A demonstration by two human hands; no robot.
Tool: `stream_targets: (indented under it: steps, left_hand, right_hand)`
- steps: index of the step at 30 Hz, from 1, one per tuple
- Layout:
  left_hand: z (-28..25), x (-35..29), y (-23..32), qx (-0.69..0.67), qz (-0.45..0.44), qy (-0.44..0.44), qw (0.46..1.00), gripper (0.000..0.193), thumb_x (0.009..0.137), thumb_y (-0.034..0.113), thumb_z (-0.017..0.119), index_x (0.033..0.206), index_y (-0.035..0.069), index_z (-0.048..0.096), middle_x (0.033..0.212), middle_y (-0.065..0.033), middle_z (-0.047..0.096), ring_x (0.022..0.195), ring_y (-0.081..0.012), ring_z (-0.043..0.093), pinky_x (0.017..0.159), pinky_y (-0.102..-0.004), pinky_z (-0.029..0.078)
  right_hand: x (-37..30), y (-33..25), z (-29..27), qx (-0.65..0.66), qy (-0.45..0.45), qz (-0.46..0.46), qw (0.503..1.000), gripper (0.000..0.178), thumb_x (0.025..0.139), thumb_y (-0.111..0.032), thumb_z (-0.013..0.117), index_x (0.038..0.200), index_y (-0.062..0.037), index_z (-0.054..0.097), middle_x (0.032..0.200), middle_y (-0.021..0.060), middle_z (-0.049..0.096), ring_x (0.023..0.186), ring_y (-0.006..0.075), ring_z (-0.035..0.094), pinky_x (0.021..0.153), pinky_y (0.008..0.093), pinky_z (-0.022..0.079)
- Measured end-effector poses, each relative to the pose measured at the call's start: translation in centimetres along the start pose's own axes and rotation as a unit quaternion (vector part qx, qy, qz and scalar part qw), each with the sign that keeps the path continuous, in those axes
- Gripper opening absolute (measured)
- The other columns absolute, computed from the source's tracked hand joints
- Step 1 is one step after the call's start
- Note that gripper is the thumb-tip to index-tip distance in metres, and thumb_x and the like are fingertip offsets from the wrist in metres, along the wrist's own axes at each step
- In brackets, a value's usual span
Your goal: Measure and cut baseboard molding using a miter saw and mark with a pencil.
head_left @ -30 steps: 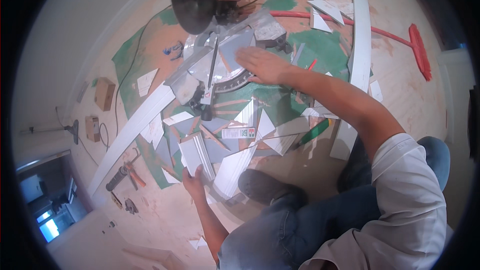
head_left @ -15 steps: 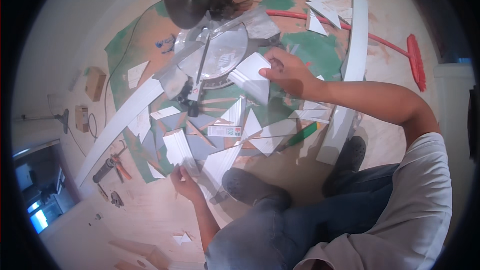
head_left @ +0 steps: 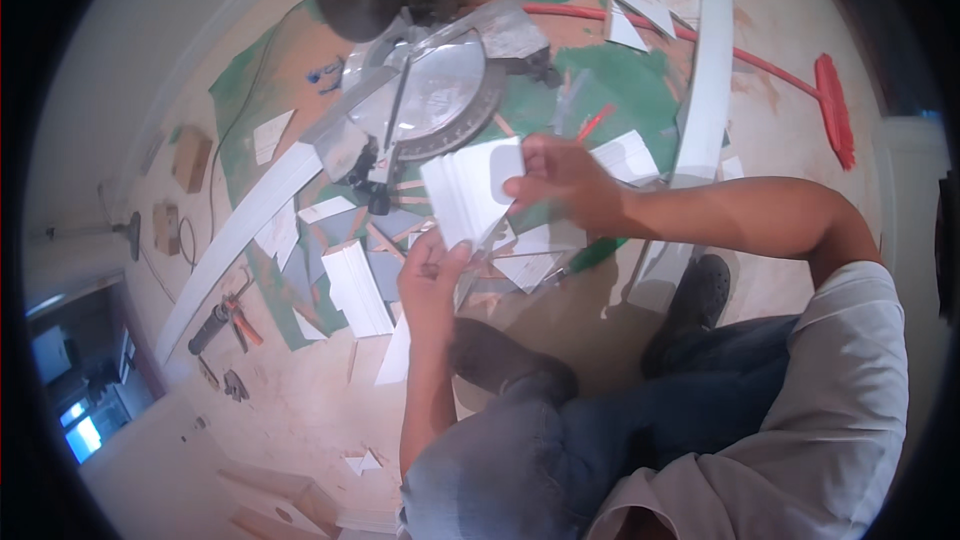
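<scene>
My right hand pinches a short white piece of grooved moulding by its right edge, thumb on the near face. At the lower edge of that piece is my left hand, fingers closed and thumb against it. Both hands hold it up over the floor, in front of the round metal table of a mitre saw. Below, another white moulding offcut lies left of my left hand. More white offcuts are partly hidden under the held piece.
Long white moulding strips lie at the left and right. A red-handled broom is at the far right. A caulking gun lies at the left. Cut scraps cover a green sheet. My dark shoes flank the near area.
My right hand has brought the moulding piece down and to the left, turning it. My left hand has left the offcut on the floor and risen to the held piece.
</scene>
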State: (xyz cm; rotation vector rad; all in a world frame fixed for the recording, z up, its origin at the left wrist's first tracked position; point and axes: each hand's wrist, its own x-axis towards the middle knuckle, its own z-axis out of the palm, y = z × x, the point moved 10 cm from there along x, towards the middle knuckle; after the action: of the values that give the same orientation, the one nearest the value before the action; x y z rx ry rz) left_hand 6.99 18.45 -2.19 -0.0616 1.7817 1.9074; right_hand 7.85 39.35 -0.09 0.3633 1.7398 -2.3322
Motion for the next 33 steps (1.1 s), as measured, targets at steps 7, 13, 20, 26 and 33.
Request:
stream_targets:
  steps: [7,13,20,26,33]
  left_hand:
    - [-2.6,-1.4,-5.3,0.151,-0.069,0.014,0.986,0.020,0.093,0.009,0.073,0.108,-0.002,0.064,0.087,-0.0043,0.069,0.072,-0.0081,0.061,0.063,-0.0251,0.052]
    - [-3.8,-4.0,-9.5,0.155,-0.148,-0.008,0.977,0.019,0.095,0.012,0.072,0.108,0.000,0.064,0.087,-0.0038,0.069,0.072,-0.0087,0.061,0.064,-0.0256,0.052]
    - [-2.8,-4.0,-13.7,0.334,-0.204,-0.121,0.912,0.035,0.091,0.019,0.072,0.119,0.000,0.065,0.100,-0.0178,0.072,0.089,-0.0266,0.069,0.081,-0.0387,0.053]
    - [-1.5,-4.5,-16.4,0.470,-0.215,-0.183,0.836,0.046,0.092,0.025,0.068,0.133,0.006,0.061,0.119,-0.0249,0.069,0.114,-0.0421,0.064,0.095,-0.0467,0.049]
    - [2.4,-4.3,-15.5,0.455,-0.119,-0.221,0.855,0.051,0.088,0.020,0.070,0.136,0.007,0.060,0.117,-0.0286,0.069,0.111,-0.0428,0.066,0.096,-0.0444,0.049]
  right_hand:
    - [0.7,6.4,-2.1,-0.474,-0.146,-0.117,0.860,0.023,0.090,-0.019,0.070,0.100,0.0007,0.064,0.099,0.0163,0.068,0.094,0.0320,0.068,0.083,0.0367,0.054]
    - [3.5,7.7,-10.8,-0.739,-0.107,-0.259,0.612,0.014,0.084,-0.017,0.062,0.092,-0.0055,0.065,0.095,0.0128,0.064,0.095,0.0298,0.064,0.082,0.0451,0.052]
    - [4.7,7.8,-11.9,-0.798,-0.178,-0.208,0.538,0.021,0.087,-0.021,0.062,0.101,-0.0056,0.065,0.100,0.0116,0.064,0.098,0.0302,0.064,0.083,0.0436,0.052]
    - [1.3,3.1,-19.3,-0.796,-0.178,-0.071,0.574,0.025,0.085,-0.019,0.061,0.104,-0.0032,0.066,0.097,0.0194,0.070,0.096,0.0388,0.070,0.084,0.0524,0.055]
    - [-9.2,3.4,-36.2,-0.726,0.086,0.238,0.640,0.029,0.080,-0.026,0.063,0.093,-0.0020,0.075,0.093,0.0225,0.073,0.089,0.0395,0.072,0.082,0.0497,0.056]
